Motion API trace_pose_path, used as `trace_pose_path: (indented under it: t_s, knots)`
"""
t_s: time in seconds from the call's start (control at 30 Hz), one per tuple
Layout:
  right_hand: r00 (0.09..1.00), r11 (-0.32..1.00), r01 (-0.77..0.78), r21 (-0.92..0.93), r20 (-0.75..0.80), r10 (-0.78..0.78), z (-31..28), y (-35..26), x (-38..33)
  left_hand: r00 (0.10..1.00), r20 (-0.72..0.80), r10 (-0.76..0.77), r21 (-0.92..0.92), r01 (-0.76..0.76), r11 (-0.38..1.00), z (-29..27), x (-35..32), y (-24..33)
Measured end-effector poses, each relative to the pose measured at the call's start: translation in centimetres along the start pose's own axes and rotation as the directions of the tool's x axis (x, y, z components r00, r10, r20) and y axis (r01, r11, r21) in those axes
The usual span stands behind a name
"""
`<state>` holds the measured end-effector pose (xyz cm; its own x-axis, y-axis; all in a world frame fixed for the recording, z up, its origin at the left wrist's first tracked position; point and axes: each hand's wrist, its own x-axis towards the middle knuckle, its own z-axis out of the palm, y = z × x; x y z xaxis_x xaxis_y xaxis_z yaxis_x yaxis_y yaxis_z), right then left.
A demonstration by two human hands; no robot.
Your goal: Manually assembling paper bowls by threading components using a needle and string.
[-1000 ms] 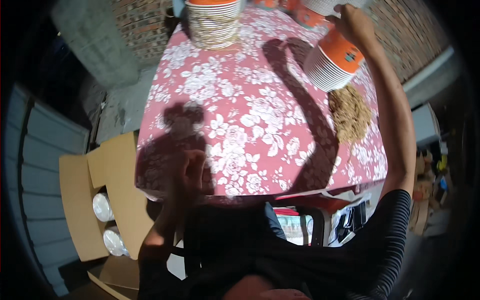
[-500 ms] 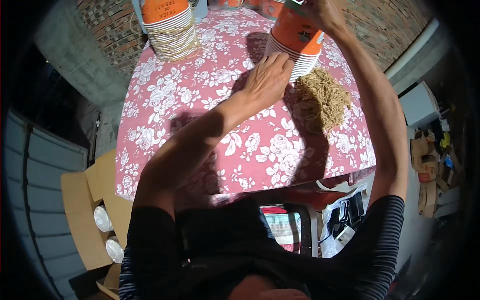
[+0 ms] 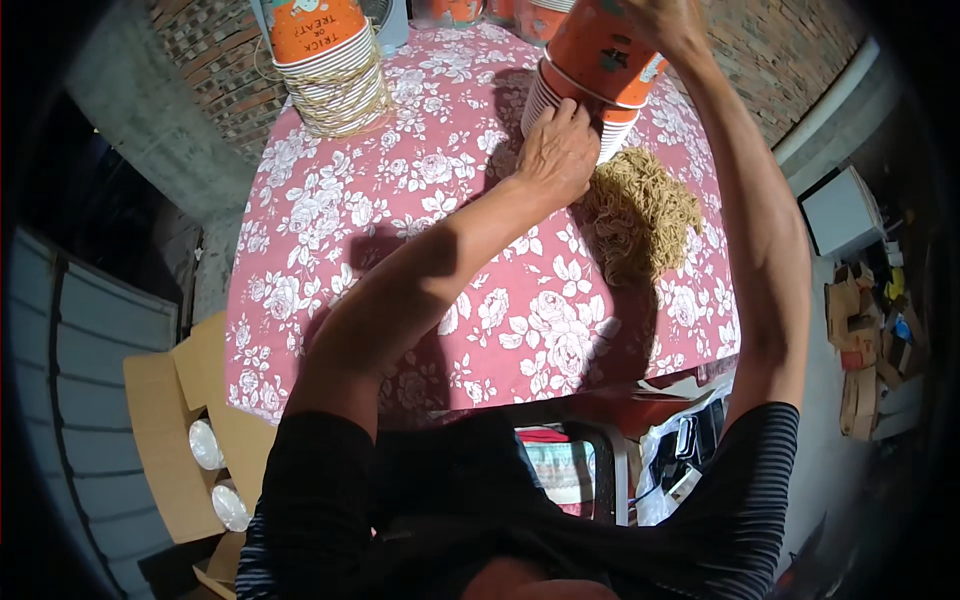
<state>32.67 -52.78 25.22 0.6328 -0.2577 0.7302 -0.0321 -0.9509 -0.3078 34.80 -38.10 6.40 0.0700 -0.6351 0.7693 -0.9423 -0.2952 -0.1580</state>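
Note:
An orange printed paper bucket (image 3: 595,62), upside down and tilted, sits partly lifted over a stack of similar buckets (image 3: 535,98) with white rims. My right hand (image 3: 672,28) grips its upper end at the frame's top edge; some of those fingers are cut off. My left hand (image 3: 562,152) is closed against the side of the stack, its fingertips at the rims just below the lifted bucket. Close beside the stack, toward me, lies a loose heap of tan cord (image 3: 642,215).
Another upside-down bucket stack (image 3: 335,85) with cord around its rims stands at the table's far left. More orange buckets (image 3: 545,18) are at the back. The table wears a pink floral cloth (image 3: 480,290). An open carton (image 3: 160,440) is at lower left; boxes (image 3: 858,390) lie to the right.
The orange bucket has risen partly off the stack in my right hand, showing orange beneath its rim. My left hand has shifted slightly right along the rims.

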Motion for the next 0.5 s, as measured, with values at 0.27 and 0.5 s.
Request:
trace_pose_path:
  t_s: [0.27, 0.5]
  knots:
    - [0.893, 0.957, 0.254, 0.141, -0.414, -0.176, -8.2, -3.2, 8.7, 0.999, 0.008, -0.050, -0.137, 0.051, 0.989, 3.5, 0.0, -2.9]
    - [0.969, 0.540, 0.140, 0.830, -0.226, 0.096, -14.2, -7.7, -2.8, 0.770, -0.354, -0.530, -0.565, 0.275, 0.778, -10.1, 1.1, 0.3]
